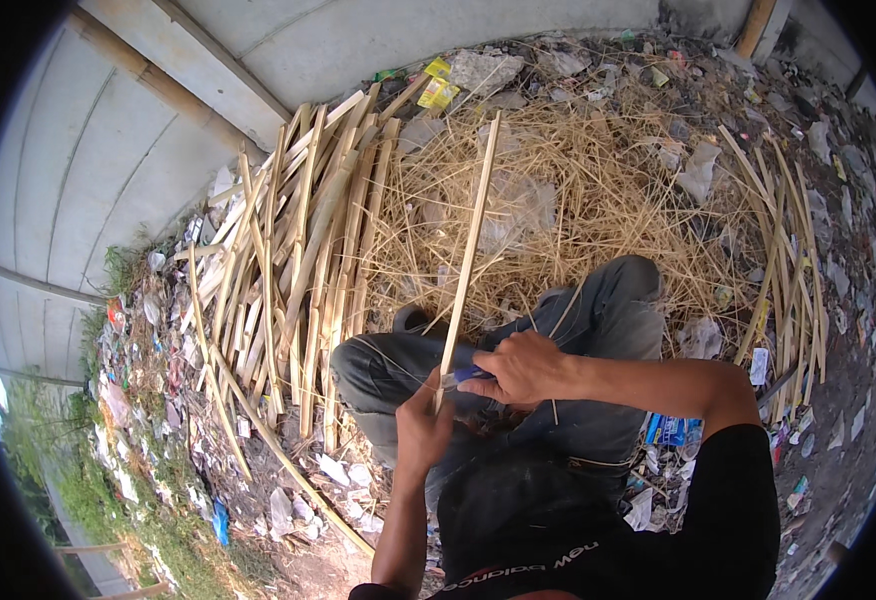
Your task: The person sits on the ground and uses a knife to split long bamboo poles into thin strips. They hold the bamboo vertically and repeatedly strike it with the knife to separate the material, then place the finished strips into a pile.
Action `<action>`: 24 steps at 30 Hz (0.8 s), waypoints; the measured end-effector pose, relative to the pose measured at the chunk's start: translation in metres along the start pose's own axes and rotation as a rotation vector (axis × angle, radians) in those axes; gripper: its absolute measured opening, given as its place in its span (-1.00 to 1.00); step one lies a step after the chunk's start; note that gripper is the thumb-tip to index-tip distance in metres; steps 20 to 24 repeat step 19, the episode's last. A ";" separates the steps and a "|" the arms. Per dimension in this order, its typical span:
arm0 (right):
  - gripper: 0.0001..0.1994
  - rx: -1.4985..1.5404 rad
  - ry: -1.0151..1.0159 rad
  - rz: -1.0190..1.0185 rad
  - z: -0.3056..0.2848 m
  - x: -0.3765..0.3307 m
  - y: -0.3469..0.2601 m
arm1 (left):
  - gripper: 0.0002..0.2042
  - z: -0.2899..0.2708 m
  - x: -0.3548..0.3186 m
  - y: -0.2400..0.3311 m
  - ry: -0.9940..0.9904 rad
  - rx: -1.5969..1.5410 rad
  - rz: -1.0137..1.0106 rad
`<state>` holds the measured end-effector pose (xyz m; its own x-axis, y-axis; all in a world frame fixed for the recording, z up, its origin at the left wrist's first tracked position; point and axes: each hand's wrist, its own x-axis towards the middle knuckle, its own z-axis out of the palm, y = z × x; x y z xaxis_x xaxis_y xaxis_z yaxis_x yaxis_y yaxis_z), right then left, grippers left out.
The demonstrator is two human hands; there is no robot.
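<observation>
A long pale bamboo strip (474,225) stands slanted in front of me, its top leaning slightly right. My left hand (423,428) is closed around its lower end. In my right hand (526,370) is a knife (468,366) with a dark blue handle, gripped from the right side. Its short blade lies against the strip just above my left fingers; how deep the edge sits cannot be made out. Both hands are close together over my bent legs (598,320) in dark trousers.
A large pile of split bamboo strips (308,230) lies to the left, a smaller bundle (786,260) to the right. Loose straw-like shavings (598,190) cover the ground ahead. Litter (668,430) is scattered all around. A grey panel wall (88,150) closes off the left and far sides.
</observation>
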<state>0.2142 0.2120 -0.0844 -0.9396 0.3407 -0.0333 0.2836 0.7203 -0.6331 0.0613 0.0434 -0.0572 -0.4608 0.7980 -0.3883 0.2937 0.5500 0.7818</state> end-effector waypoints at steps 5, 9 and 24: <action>-0.32 -0.062 0.333 0.223 -0.061 0.044 0.062 | -0.47 -0.001 -0.006 -0.023 0.055 0.027 0.138; -0.30 -0.025 0.260 0.311 -0.069 0.047 0.074 | -0.47 0.005 -0.012 -0.029 0.047 0.075 0.177; -0.52 -0.006 0.347 0.305 -0.105 0.060 0.137 | -0.50 -0.014 -0.029 -0.052 -0.026 0.090 0.134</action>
